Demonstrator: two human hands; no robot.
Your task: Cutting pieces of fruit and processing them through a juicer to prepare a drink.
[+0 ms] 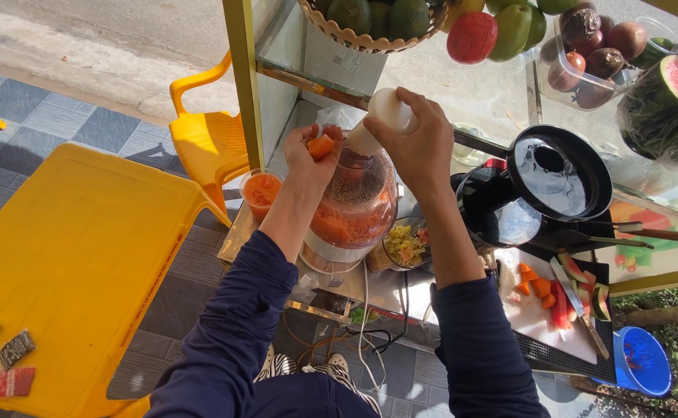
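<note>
My left hand (313, 154) holds an orange carrot piece (321, 145) over the top of a clear juicer (354, 205) that has orange pulp inside. My right hand (414, 139) grips the white plastic pusher (381, 118), tilted above the juicer's feed opening. A plastic cup of orange juice (260, 193) stands on the steel counter left of the juicer. More cut carrot pieces (536, 286) and a knife (577, 305) lie on a white cutting board (540, 323) to the right.
A black blender jug and lid (559, 172) sit right of the juicer. Fruit fills the glass shelf above, with a cut watermelon (676, 104) at right. A yellow table (75, 263), a yellow chair (207, 139) and a blue bucket (642, 361) stand around the cart.
</note>
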